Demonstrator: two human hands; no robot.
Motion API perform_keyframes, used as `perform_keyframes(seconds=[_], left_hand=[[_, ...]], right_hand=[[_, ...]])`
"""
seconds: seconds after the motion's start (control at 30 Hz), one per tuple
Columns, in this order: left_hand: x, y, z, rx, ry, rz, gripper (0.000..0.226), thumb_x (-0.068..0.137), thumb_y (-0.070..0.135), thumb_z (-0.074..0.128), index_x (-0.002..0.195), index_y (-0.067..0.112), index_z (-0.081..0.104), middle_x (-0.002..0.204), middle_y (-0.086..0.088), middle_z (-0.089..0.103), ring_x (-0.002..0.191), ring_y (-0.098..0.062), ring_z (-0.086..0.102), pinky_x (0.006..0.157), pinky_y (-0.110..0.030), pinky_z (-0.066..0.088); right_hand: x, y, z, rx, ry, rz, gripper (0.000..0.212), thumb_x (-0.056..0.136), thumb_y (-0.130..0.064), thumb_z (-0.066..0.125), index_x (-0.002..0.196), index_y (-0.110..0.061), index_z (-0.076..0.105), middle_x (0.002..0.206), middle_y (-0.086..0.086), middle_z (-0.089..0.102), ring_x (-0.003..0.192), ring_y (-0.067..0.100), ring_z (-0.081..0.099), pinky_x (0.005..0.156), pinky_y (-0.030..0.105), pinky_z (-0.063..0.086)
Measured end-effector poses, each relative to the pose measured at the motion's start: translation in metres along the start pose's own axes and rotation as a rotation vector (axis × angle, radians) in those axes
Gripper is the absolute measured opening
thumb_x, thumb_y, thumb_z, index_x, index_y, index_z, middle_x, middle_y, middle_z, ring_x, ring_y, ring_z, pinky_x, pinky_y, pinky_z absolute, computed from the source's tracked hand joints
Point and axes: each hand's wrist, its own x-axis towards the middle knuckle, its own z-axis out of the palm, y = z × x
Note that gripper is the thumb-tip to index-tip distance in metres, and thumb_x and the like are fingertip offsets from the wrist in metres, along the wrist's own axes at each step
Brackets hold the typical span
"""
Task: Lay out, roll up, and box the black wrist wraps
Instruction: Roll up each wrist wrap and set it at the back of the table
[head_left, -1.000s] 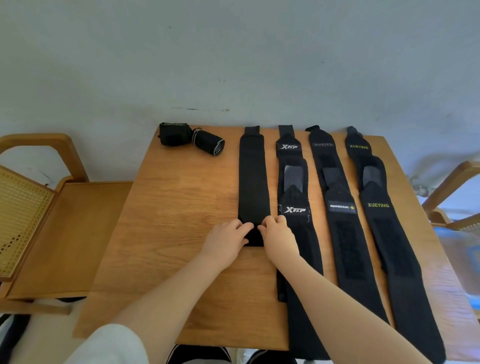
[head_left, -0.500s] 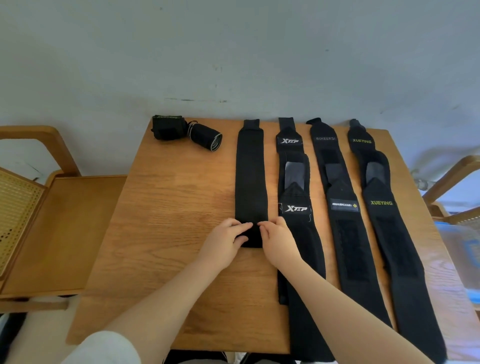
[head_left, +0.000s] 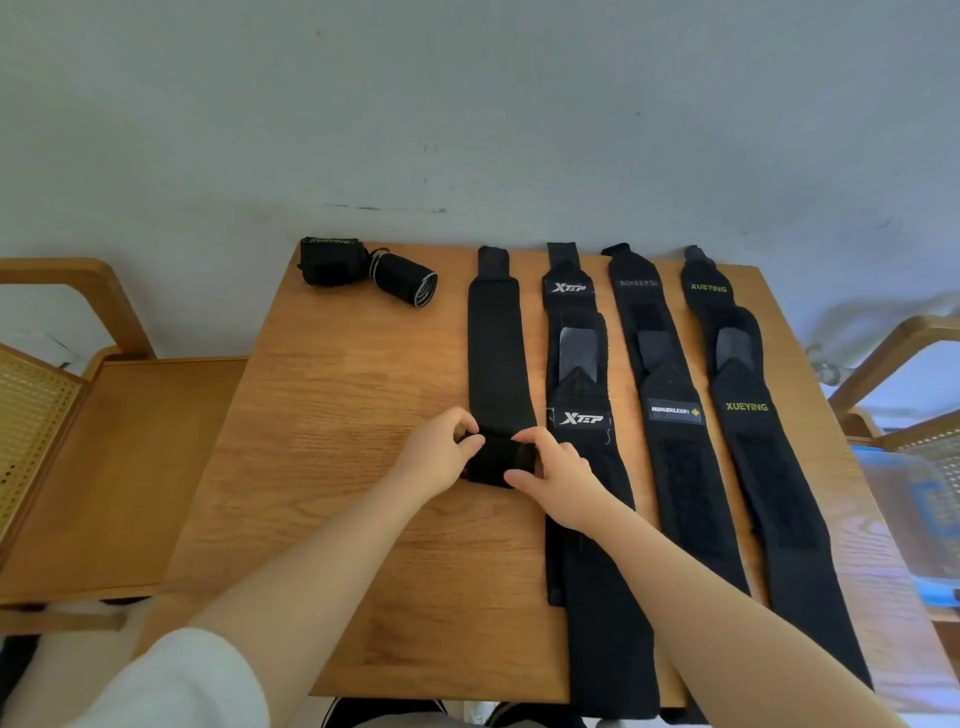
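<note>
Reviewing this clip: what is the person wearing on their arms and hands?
Both hands, left hand and right hand, are bare, with no gloves, rings or watch visible. The forearms are bare too. A white sleeve shows on the left upper arm at the bottom edge; no sleeve shows on the right arm.

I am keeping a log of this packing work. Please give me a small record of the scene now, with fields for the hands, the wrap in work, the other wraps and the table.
left hand: grips the left end of the roll
right hand: grips the right end of the roll
wrap in work: plain black, near end rolled, rest flat
flat wraps: XTEP, BOKEERSI, XUEYING rows
rolled wraps: two, far left corner
table: wooden
</note>
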Motion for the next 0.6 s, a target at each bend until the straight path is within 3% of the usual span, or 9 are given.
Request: perform_keyframes(seconds=[0.07, 0.17, 0.27, 0.33, 0.4, 0.47, 0.53, 0.6], left_hand=[[-0.012, 0.003, -0.006, -0.004, -0.025, 0.077, 0.040, 0.092, 0.033, 0.058, 0.129, 0.022, 0.052, 0.133, 0.003, 0.051, 0.118, -0.014, 0.049, 0.091, -0.023, 0.037], [-0.029, 0.012, -0.020, -0.023, -0.061, 0.164, 0.061, 0.083, 0.030, 0.070, 0.138, 0.026, 0.044, 0.136, 0.006, 0.047, 0.119, -0.012, 0.047, 0.099, -0.026, 0.041], [-0.040, 0.023, -0.042, -0.117, 0.020, 0.230, 0.055, 0.083, 0.022, 0.070, 0.132, 0.032, 0.046, 0.122, 0.008, 0.053, 0.098, -0.003, 0.053, 0.079, -0.015, 0.044], [-0.049, 0.034, -0.058, -0.211, 0.044, 0.257, 0.052, 0.084, 0.022, 0.068, 0.129, 0.036, 0.046, 0.118, 0.012, 0.053, 0.098, 0.000, 0.051, 0.085, -0.021, 0.045], [-0.061, 0.047, -0.071, -0.327, 0.016, 0.279, 0.053, 0.085, 0.020, 0.068, 0.128, 0.041, 0.044, 0.119, 0.014, 0.051, 0.103, 0.000, 0.050, 0.087, -0.021, 0.045], [-0.073, 0.060, -0.081, -0.386, 0.012, 0.331, 0.054, 0.084, 0.017, 0.069, 0.125, 0.043, 0.046, 0.115, 0.018, 0.052, 0.097, 0.001, 0.054, 0.073, -0.012, 0.048], [-0.080, 0.071, -0.090, -0.383, 0.088, 0.372, 0.046, 0.083, 0.016, 0.069, 0.116, 0.040, 0.049, 0.109, 0.016, 0.054, 0.090, -0.003, 0.057, 0.063, -0.011, 0.049], [-0.083, 0.081, -0.098, -0.405, 0.175, 0.384, 0.040, 0.082, 0.017, 0.070, 0.110, 0.038, 0.051, 0.108, 0.012, 0.054, 0.091, -0.006, 0.058, 0.067, -0.016, 0.051]], right_hand=[[-0.006, -0.003, -0.005, 0.245, 0.026, 0.046, 0.042, 0.095, -0.039, 0.051, 0.133, -0.024, 0.045, 0.112, -0.001, 0.059, 0.105, 0.015, 0.056, 0.093, 0.032, 0.046], [-0.013, -0.017, -0.017, 0.488, 0.070, 0.122, 0.032, 0.098, -0.039, 0.045, 0.115, -0.016, 0.058, 0.100, -0.003, 0.063, 0.096, 0.010, 0.056, 0.076, 0.019, 0.042], [-0.019, -0.036, -0.038, 0.593, 0.081, 0.209, 0.035, 0.095, -0.049, 0.046, 0.096, -0.018, 0.062, 0.089, 0.001, 0.065, 0.092, 0.017, 0.058, 0.086, 0.028, 0.040], [-0.023, -0.049, -0.054, 0.622, 0.094, 0.214, 0.043, 0.092, -0.053, 0.049, 0.089, -0.013, 0.064, 0.079, 0.005, 0.065, 0.082, 0.019, 0.058, 0.086, 0.033, 0.042], [-0.029, -0.064, -0.068, 0.658, 0.102, 0.187, 0.046, 0.090, -0.054, 0.051, 0.090, -0.010, 0.065, 0.082, 0.008, 0.068, 0.084, 0.022, 0.060, 0.090, 0.037, 0.045], [-0.036, -0.077, -0.079, 0.714, 0.115, 0.167, 0.044, 0.089, -0.053, 0.053, 0.096, -0.011, 0.065, 0.091, 0.008, 0.071, 0.092, 0.024, 0.063, 0.095, 0.041, 0.046], [-0.044, -0.089, -0.089, 0.729, 0.118, 0.123, 0.044, 0.090, -0.052, 0.053, 0.097, -0.011, 0.066, 0.086, 0.007, 0.069, 0.091, 0.024, 0.062, 0.094, 0.042, 0.047], [-0.053, -0.101, -0.100, 0.707, 0.140, 0.071, 0.046, 0.089, -0.057, 0.051, 0.095, -0.013, 0.064, 0.087, 0.004, 0.068, 0.093, 0.021, 0.060, 0.093, 0.040, 0.045]])
